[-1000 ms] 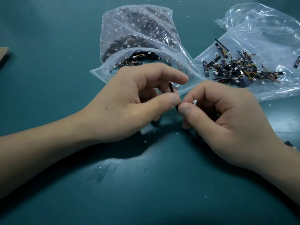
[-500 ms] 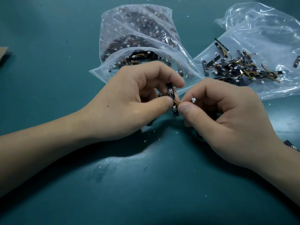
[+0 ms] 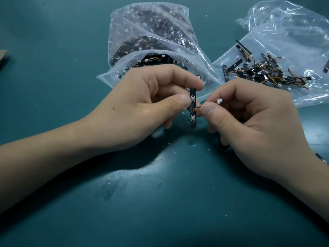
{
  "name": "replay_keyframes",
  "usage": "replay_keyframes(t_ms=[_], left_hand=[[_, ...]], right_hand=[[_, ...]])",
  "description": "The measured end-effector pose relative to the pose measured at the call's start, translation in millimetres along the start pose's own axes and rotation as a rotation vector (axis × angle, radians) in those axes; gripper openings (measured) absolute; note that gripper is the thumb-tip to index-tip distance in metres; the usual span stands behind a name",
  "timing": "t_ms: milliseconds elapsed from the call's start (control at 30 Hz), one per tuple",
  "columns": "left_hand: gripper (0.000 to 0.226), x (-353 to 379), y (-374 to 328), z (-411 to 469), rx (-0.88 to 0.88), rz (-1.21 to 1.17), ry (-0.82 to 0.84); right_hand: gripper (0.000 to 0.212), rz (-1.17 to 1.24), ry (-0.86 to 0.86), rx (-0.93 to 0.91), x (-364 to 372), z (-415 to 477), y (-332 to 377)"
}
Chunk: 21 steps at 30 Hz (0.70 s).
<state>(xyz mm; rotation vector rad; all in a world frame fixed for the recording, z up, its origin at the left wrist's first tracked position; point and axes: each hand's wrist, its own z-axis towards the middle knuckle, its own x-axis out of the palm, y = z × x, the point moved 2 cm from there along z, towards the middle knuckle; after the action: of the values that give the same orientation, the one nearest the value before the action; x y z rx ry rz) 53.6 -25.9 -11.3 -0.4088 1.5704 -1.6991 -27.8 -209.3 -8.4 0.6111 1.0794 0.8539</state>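
Note:
A small black circuit strip (image 3: 192,111) with two tiny buttons stands upright between my hands. My left hand (image 3: 142,106) pinches it between thumb and forefinger near its upper half. Thin yellow and red wires (image 3: 196,109) leave the strip's middle to the right. My right hand (image 3: 252,129) pinches those wires between thumb and forefinger close to the strip. The wires' white connector (image 3: 219,100) sticks up above my right thumb. Both wrists lie low over the teal table (image 3: 160,202).
A clear plastic bag (image 3: 151,38) full of the same wired strips lies open just behind my left hand. A second flat bag (image 3: 284,50) at the back right carries a loose pile of strips (image 3: 263,72). A cardboard corner (image 3: 2,55) shows at the left edge. White crumbs dot the table.
The strip has turned in my left hand from edge-on to facing the camera, showing its buttons. My right thumb has stayed pinched on the wires, and both hands have barely shifted.

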Motion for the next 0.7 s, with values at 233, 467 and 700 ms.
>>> replay_keyframes(t_ms=[233,467,700], left_hand=[[0.026,2.9,-4.3,-1.4,0.020,0.055,0.002],[0.023,0.2,-3.2,-2.6,-0.062,0.009,-0.001],[0.019,2.0,-2.8,-2.7,-0.066,-0.008,0.004]], right_hand=[[0.007,-0.015,0.016,-0.006,0.2,0.9,-1.6],[0.009,0.054,0.072,0.035,1.9,2.4,-3.5],[0.004,0.056,0.141,0.013,1.5,2.7,-1.5]])
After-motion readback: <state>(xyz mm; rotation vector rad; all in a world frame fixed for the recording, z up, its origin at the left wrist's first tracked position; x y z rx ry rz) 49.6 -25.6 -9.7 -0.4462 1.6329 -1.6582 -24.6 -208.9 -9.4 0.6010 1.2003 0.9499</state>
